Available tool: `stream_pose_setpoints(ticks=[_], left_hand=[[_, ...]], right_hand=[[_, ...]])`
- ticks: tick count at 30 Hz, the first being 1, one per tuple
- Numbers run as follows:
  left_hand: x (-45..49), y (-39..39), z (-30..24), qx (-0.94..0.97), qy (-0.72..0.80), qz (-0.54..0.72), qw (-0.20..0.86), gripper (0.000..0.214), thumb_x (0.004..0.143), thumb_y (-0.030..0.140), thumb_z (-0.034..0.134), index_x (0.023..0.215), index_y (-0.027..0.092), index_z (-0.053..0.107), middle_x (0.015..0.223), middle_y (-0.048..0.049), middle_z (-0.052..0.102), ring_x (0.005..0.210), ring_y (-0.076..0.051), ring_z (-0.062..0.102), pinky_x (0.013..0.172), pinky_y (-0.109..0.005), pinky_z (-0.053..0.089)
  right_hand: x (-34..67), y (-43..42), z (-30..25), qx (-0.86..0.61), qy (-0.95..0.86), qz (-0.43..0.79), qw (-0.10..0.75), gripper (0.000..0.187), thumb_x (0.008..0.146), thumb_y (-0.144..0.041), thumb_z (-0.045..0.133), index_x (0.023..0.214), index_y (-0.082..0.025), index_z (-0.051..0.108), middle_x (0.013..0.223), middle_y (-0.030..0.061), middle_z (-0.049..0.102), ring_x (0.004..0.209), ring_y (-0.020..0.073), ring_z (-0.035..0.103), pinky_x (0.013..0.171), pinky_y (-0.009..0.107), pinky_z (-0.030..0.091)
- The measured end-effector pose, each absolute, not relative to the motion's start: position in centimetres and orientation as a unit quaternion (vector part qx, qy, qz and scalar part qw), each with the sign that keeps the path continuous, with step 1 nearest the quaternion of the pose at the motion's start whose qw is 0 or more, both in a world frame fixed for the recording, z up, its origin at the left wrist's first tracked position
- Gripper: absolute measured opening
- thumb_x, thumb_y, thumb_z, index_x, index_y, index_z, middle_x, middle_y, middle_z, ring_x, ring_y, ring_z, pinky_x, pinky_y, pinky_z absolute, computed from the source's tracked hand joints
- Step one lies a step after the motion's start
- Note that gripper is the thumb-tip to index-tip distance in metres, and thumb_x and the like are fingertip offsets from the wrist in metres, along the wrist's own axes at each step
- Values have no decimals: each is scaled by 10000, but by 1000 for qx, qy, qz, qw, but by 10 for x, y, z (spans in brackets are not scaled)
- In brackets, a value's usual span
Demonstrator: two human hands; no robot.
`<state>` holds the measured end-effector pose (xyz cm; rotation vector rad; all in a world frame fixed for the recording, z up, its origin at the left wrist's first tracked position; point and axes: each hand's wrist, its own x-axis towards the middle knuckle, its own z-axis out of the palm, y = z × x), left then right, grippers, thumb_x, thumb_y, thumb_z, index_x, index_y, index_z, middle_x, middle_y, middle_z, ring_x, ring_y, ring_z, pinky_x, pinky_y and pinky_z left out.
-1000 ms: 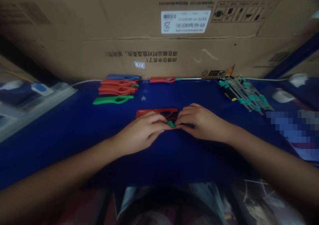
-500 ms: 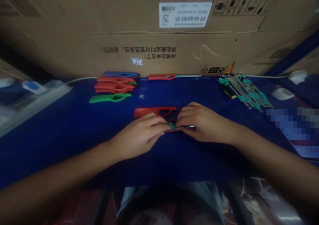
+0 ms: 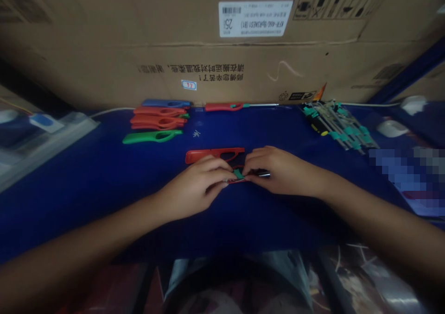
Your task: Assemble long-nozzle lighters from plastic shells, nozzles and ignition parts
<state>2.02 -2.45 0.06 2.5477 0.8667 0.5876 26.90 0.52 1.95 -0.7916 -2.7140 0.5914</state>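
Note:
Low over the blue table, my left hand (image 3: 200,186) pinches the handle end of a partly assembled long-nosed lighter. The lighter's green trigger (image 3: 238,174) shows between my two hands, with a strip of red shell under it. My right hand (image 3: 278,171) is closed round its front part, and the metal tube (image 3: 263,174) pokes out below the fingers. Most of this lighter is hidden by my fingers. Just behind my hands lies a red handle shell (image 3: 203,155) with an oval opening, apart from the lighter.
Several red, blue and green handle shells (image 3: 158,122) lie at the back left. A whole red lighter (image 3: 222,107) rests along the cardboard box (image 3: 114,68). At the back right are metal tubes with green triggers (image 3: 342,128) and a black-yellow screwdriver (image 3: 319,127). Tiny metal pieces (image 3: 196,134) lie mid-table.
My right hand has shifted slightly left along the lighter, and a bit more of the tube shows. My left hand keeps its pinch. The whole view has moved slightly.

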Motion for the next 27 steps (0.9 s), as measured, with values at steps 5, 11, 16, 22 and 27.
stream_pose_setpoints(ticks=[5,11,16,22,27], left_hand=[[22,-25,2,898,317,210,220,241,972,122,530,1128,208,693,1150,-64,637,1092,-191,599,990,-350,495],[22,-26,3,896,317,212,227,248,971,114,521,1122,215,690,1122,-62,645,1072,-197,599,976,-354,502],[21,-26,0,901,309,217,212,280,980,129,521,1171,236,696,1163,-61,647,1098,-195,603,988,-354,502],[19,-26,1,911,304,213,180,258,982,142,533,1152,236,702,1134,-54,680,1073,-200,611,962,-368,516],[19,-25,0,912,302,220,167,268,979,148,541,1143,256,724,1138,-58,683,1061,-201,624,937,-372,534]], right_hand=[[271,4,23,-272,-932,212,117,124,912,-125,620,927,-210,709,909,8,725,905,168,652,850,327,395],[271,2,24,-273,-932,211,111,108,923,-151,618,940,-208,709,925,6,723,923,166,652,872,335,376],[270,4,22,-276,-928,220,118,111,891,-128,642,927,-212,706,918,-10,726,903,152,656,864,317,395],[269,2,22,-281,-936,184,109,98,892,-143,631,908,-210,700,914,4,725,905,169,658,852,332,388],[269,3,24,-277,-943,154,106,107,921,-154,615,937,-205,707,948,24,730,937,185,659,857,346,377]])
